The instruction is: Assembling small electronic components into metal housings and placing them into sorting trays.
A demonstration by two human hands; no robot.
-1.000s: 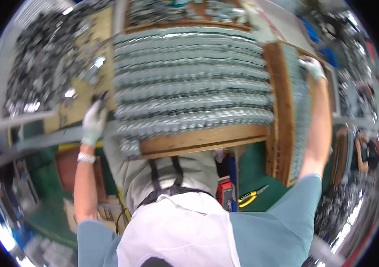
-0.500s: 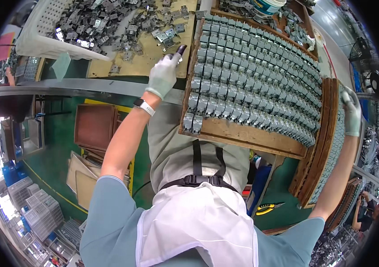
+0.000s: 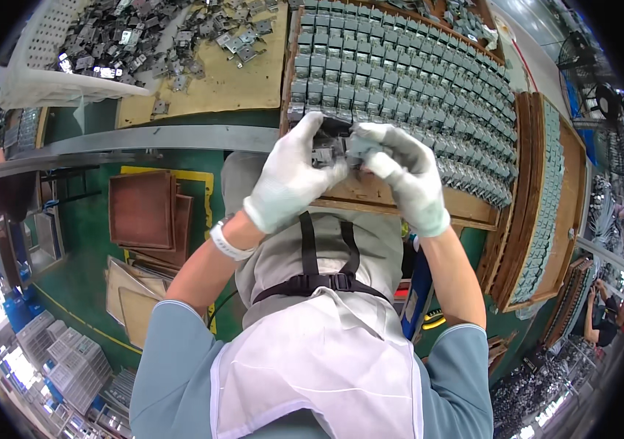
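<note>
Both my hands wear white gloves and meet over the front left of a wooden tray (image 3: pixel 465 214) filled with rows of small grey metal-and-plastic parts (image 3: pixel 400 80). My left hand (image 3: pixel 293 172) is closed, its thumb and a black-tipped finger around a small metal bracket (image 3: pixel 324 155) that is partly hidden. Close beside it, my right hand (image 3: pixel 414 175) pinches a small grey part (image 3: pixel 359 148) between thumb and fingers. The two pieces are next to each other; whether they touch, I cannot tell.
Loose metal brackets (image 3: pixel 173 40) lie heaped on a yellowish board (image 3: pixel 231 91) and by a white perforated crate (image 3: pixel 30 80) at the far left. Another part-filled wooden tray (image 3: pixel 572 183) leans at the right. Brown trays (image 3: pixel 140 208) are stacked on the green floor at left.
My left hand has come from the board's edge down and right to the tray. My right hand has left the right-hand tray and moved in beside it, now with a grey part.
</note>
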